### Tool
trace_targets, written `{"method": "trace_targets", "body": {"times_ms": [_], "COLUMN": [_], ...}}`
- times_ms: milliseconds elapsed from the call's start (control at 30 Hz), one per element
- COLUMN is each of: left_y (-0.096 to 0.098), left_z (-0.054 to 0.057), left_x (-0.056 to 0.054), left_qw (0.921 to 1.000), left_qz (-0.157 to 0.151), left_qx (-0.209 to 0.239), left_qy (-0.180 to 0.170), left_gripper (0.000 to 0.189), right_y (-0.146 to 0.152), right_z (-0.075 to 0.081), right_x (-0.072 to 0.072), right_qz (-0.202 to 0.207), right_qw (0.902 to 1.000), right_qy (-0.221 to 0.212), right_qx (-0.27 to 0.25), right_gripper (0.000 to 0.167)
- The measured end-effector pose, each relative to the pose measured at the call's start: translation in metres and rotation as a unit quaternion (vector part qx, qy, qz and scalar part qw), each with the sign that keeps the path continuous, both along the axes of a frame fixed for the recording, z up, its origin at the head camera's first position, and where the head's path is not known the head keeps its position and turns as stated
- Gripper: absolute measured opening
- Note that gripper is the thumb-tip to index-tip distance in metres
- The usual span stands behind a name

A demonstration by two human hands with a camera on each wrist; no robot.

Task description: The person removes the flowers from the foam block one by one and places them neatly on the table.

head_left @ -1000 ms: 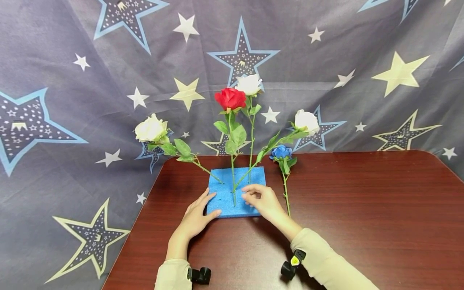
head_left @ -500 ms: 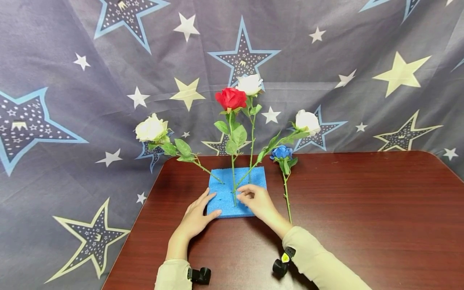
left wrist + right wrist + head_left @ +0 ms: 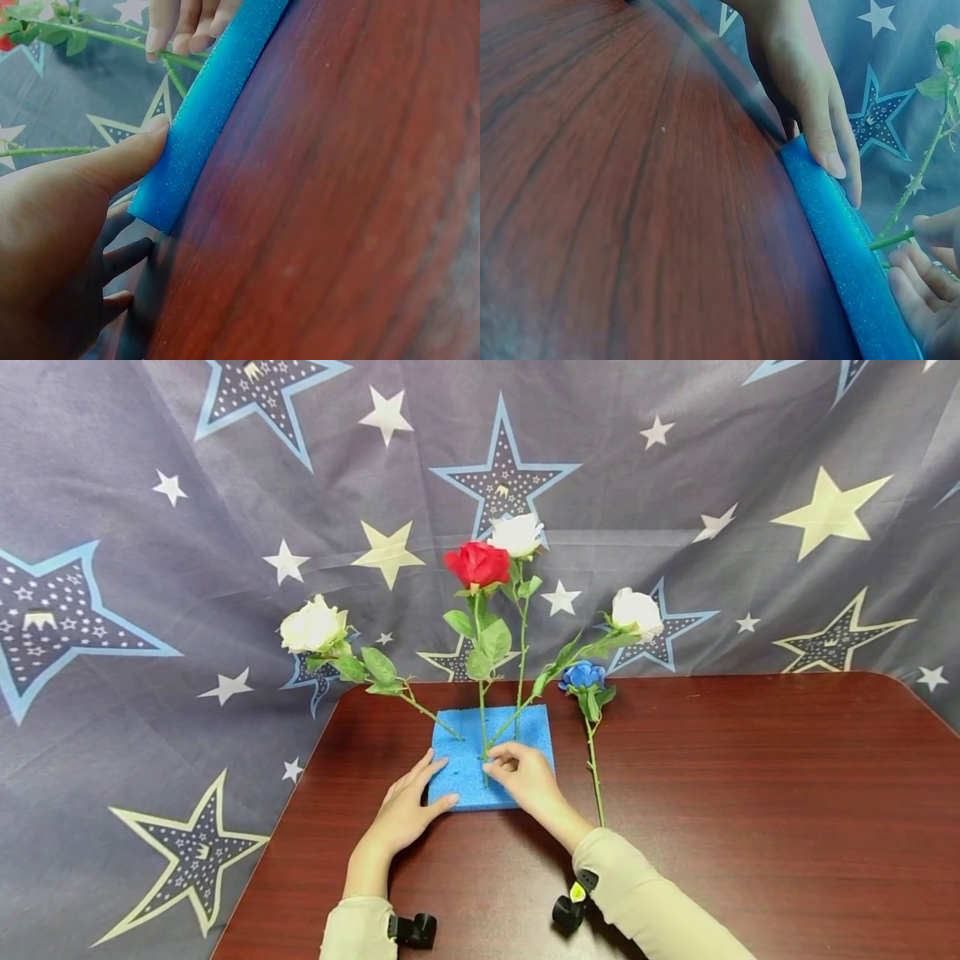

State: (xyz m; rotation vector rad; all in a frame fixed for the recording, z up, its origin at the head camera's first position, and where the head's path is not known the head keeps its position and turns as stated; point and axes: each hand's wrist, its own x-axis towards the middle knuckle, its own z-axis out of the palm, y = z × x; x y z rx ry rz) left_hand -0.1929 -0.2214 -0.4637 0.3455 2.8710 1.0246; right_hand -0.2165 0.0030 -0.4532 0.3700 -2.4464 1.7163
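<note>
A flat blue foam block [image 3: 459, 792] lies on the table, with several artificial roses stuck in it. My left hand [image 3: 405, 806] rests against its left front corner, fingers extended; in the left wrist view the thumb [image 3: 139, 154] touches the block's edge. My right hand [image 3: 528, 781] pinches the red rose [image 3: 477, 565] low on its stem, just above the foam. The right wrist view shows that green stem [image 3: 892, 240] between thumb and fingers. White roses lean left [image 3: 313, 625] and right [image 3: 636, 614], and another white rose [image 3: 516, 535] stands behind the red one.
A blue flower [image 3: 582, 677] with a long stem lies on the reddish-brown table [image 3: 750, 793] right of the foam. Behind the table hangs a grey cloth [image 3: 637, 493] printed with stars. Small holes show in the foam top.
My right hand has moved left over the foam, and its fingers have closed on the red rose's stem. My left hand and the flowers stay in place.
</note>
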Motion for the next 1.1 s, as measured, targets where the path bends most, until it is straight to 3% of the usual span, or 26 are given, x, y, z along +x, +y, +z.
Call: {"method": "trace_targets", "body": {"times_ms": [1100], "left_y": [-0.001], "left_z": [-0.002], "left_x": [-0.001], "left_qw": [1.0], "left_qz": [-0.004], "left_qx": [-0.003], "left_qy": [-0.001], "left_gripper": [0.07], "right_y": [-0.005], "right_z": [-0.015], "right_x": [0.0], "right_qz": [-0.009], "right_qw": [0.9992], "right_qy": [0.024], "right_qx": [-0.031], "right_gripper": [0.01]}}
